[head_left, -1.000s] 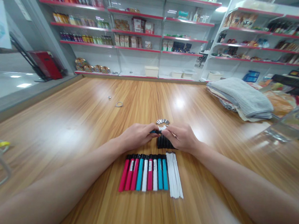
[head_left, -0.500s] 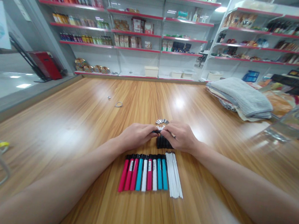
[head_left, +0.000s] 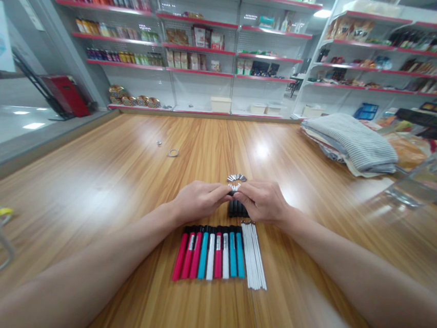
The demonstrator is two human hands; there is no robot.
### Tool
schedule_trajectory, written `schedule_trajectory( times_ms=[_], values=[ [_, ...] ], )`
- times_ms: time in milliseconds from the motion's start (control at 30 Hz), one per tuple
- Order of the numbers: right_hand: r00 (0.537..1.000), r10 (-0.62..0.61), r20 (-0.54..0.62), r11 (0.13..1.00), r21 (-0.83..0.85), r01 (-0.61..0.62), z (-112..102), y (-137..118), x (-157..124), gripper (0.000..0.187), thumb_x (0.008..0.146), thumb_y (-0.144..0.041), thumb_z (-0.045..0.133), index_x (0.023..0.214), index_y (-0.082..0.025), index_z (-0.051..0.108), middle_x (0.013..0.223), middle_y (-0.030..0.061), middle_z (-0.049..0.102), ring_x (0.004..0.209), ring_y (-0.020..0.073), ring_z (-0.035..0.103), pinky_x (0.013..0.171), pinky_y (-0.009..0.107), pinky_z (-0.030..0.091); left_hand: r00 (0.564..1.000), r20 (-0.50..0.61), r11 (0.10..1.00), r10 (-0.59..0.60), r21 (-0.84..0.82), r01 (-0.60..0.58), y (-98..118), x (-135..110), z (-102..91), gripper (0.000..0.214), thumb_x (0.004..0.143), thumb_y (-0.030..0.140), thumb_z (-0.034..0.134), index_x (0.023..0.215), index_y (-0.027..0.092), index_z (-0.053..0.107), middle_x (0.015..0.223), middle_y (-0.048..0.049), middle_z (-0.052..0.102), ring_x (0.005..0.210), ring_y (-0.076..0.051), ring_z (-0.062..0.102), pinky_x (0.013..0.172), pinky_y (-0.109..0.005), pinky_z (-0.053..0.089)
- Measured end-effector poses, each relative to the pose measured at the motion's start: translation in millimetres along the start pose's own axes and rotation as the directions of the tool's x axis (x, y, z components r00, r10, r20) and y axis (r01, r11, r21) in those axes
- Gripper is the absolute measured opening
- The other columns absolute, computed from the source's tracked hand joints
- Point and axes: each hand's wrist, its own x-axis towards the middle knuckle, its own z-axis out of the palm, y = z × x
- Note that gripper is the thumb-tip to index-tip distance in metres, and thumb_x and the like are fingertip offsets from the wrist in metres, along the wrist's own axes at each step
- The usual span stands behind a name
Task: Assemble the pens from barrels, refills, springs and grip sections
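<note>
My left hand (head_left: 201,199) and my right hand (head_left: 264,201) meet over the middle of the table, fingers closed from both sides on a small black pen part (head_left: 232,192). Most of it is hidden by the fingers. Just below lies a row of black pen parts (head_left: 238,209), partly covered by my right hand. Nearer to me are pen barrels (head_left: 210,256) in pink, blue and white with black upper ends, side by side. Thin white refills (head_left: 254,257) lie to their right. Beyond my hands, silver cone tips (head_left: 236,177) form an arc above small white pieces (head_left: 234,186).
The wooden table (head_left: 116,257) reaches to stocked shelves (head_left: 202,49). Folded cloths (head_left: 354,141) and a clear container (head_left: 421,178) stand at the right. A small ring (head_left: 173,153) lies at the far left, and a pale cable (head_left: 6,239) at the left edge.
The black part has shifted slightly between my fingers, and my right fingers are drawn in closer over it. The laid-out pen parts have not moved.
</note>
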Motion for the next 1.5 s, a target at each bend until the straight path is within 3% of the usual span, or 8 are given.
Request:
schedule_trajectory(
  times_ms=[433, 567, 667, 767, 867, 1067, 1233, 1500],
  values=[
    [0.996, 0.084, 0.028, 0.993, 0.087, -0.086, -3, -9, 2, 0.04, 0.095, -0.034, 0.036, 0.063, -0.017, 0.053, 0.056, 0.0004, 0.053, 0.052, 0.0096, 0.044, 0.053, 0.026, 0.027, 0.999, -0.014, 0.997, 0.044, 0.064, -0.043, 0, -2, -2.9, 0.024, 0.094, 0.032, 0.041, 0.1, 0.019, 0.06, 0.076, -0.0033, 0.066, 0.063, -0.011, 0.06, 0.05, -0.019, 0.041],
    [0.988, 0.1, 0.115, 0.993, 0.054, -0.106, -15, -6, 8, 0.045, 0.093, -0.042, 0.037, 0.059, -0.017, 0.053, 0.054, -0.0001, 0.052, 0.049, 0.0092, 0.042, 0.052, 0.026, 0.023, 1.0, -0.013, 0.999, 0.011, 0.04, -0.01, 1, -2, -4.0, 0.021, 0.094, 0.031, 0.043, 0.097, 0.019, 0.06, 0.075, -0.0027, 0.066, 0.062, -0.011, 0.059, 0.051, -0.021, 0.041],
    [0.951, 0.201, 0.236, 0.979, -0.02, -0.203, -28, 12, 14, 0.056, 0.092, -0.055, 0.035, 0.057, -0.017, 0.055, 0.051, 0.0011, 0.052, 0.047, 0.0103, 0.042, 0.05, 0.028, 0.02, 0.999, 0.004, 0.999, -0.046, 0.014, 0.046, -2, -3, -2.9, 0.022, 0.094, 0.031, 0.042, 0.094, 0.018, 0.06, 0.076, -0.0032, 0.065, 0.062, -0.011, 0.058, 0.053, -0.022, 0.042],
    [0.859, 0.429, 0.279, 0.902, -0.189, -0.389, -36, 35, 15, 0.067, 0.093, -0.059, 0.026, 0.051, -0.017, 0.057, 0.05, 0.0061, 0.055, 0.046, 0.013, 0.044, 0.05, 0.029, 0.02, 0.996, 0.017, 0.997, -0.083, -0.005, 0.083, -5, -3, 0.0, 0.023, 0.094, 0.031, 0.041, 0.094, 0.018, 0.06, 0.077, -0.004, 0.065, 0.063, -0.012, 0.058, 0.056, -0.022, 0.043],
    [0.809, 0.508, 0.295, 0.855, -0.288, -0.431, -34, 52, 10, 0.056, 0.087, -0.057, 0.043, 0.053, -0.017, 0.061, 0.053, 0.0086, 0.059, 0.047, 0.0145, 0.047, 0.049, 0.029, 0.023, 0.996, 0.021, 0.995, -0.092, -0.031, 0.092, -7, -3, 1.9, 0.024, 0.094, 0.031, 0.041, 0.091, 0.017, 0.06, 0.075, -0.0038, 0.064, 0.062, -0.012, 0.057, 0.056, -0.023, 0.043],
    [0.868, 0.497, -0.017, 0.853, -0.171, -0.492, -3, 44, -4, 0.024, 0.086, -0.038, 0.051, 0.078, -0.019, 0.063, 0.064, 0.0027, 0.064, 0.058, 0.015, 0.055, 0.054, 0.026, 0.03, 0.988, 0.043, 0.985, -0.145, -0.085, 0.149, -7, -1, 0.4, 0.026, 0.094, 0.032, 0.041, 0.089, 0.017, 0.061, 0.074, -0.0031, 0.063, 0.062, -0.012, 0.056, 0.058, -0.023, 0.043],
    [0.904, 0.425, 0.044, 0.904, 0.034, -0.426, 14, 33, -6, 0.013, 0.087, -0.028, 0.052, 0.089, -0.02, 0.062, 0.073, 0.0007, 0.067, 0.064, 0.014, 0.057, 0.059, 0.025, 0.035, 0.984, 0.049, 0.98, -0.172, -0.092, 0.176, -8, -1, 1.6, 0.027, 0.094, 0.033, 0.041, 0.087, 0.017, 0.061, 0.074, -0.003, 0.063, 0.062, -0.012, 0.056, 0.058, -0.023, 0.042],
    [0.926, 0.372, 0.06, 0.927, 0.018, -0.374, 11, 35, -5, 0.015, 0.089, -0.025, 0.05, 0.089, -0.02, 0.065, 0.088, 0.0031, 0.069, 0.079, 0.0163, 0.061, 0.068, 0.027, 0.039, 0.979, 0.062, 0.975, -0.193, -0.1, 0.198, -8, -2, 2.9, 0.026, 0.094, 0.034, 0.041, 0.086, 0.017, 0.06, 0.072, -0.0024, 0.062, 0.061, -0.012, 0.056, 0.058, -0.023, 0.04]
  ],
)
